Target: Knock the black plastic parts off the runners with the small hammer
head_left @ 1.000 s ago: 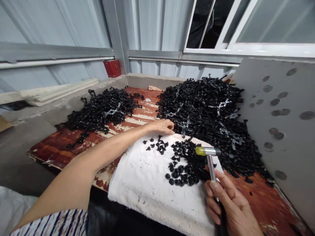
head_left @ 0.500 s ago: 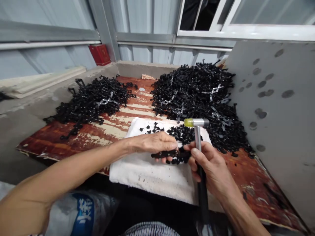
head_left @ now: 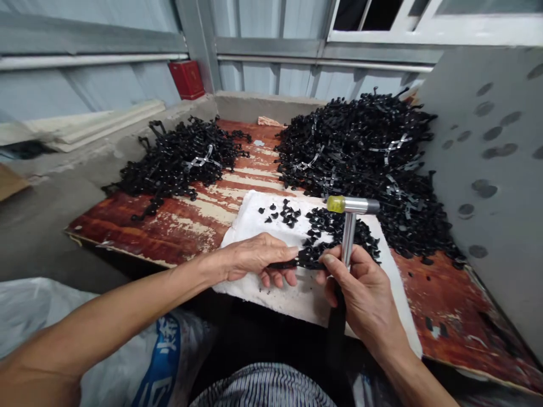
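While your left hand (head_left: 254, 257) grips a slim black jointed strip (head_left: 309, 262) between thumb and fingers, your right hand (head_left: 362, 288) closes around a hammer with a silver metal head and a translucent yellow face (head_left: 355, 205), its head upright above your fist. The two hands face each other, just apart, with the strip bridging the gap low over the white folded cloth (head_left: 250, 237); your right fingertips reach its end, though you cannot tell how firmly they pinch it. Small black round-headed pieces (head_left: 324, 221) lie scattered on the cloth behind the strip. Beyond, on the worn red-brown wooden board (head_left: 203, 217), sit a large tangled heap of black linkages (head_left: 352, 147) at right and a smaller black heap (head_left: 173, 164) at left.
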The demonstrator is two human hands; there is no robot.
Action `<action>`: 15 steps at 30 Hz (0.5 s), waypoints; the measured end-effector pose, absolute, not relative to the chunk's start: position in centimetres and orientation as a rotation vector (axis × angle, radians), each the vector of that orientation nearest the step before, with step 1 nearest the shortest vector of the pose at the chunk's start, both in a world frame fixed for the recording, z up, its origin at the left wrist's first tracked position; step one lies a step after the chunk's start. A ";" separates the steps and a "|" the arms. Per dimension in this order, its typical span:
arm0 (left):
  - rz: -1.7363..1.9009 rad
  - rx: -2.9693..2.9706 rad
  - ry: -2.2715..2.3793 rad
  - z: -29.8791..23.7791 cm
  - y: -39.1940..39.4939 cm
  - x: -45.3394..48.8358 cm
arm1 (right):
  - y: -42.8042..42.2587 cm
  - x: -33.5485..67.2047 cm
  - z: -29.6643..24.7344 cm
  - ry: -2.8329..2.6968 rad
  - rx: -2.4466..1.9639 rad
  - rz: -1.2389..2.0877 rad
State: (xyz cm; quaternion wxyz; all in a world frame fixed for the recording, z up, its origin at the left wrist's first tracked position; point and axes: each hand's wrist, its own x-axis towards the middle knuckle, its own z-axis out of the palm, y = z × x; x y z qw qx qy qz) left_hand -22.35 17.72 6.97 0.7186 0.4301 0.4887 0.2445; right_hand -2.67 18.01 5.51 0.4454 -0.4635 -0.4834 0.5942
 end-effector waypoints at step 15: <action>0.601 1.086 1.053 6.2 15.8 -23.2 | 16.8 -3.6 4.8 -1.115 -1.111 1.470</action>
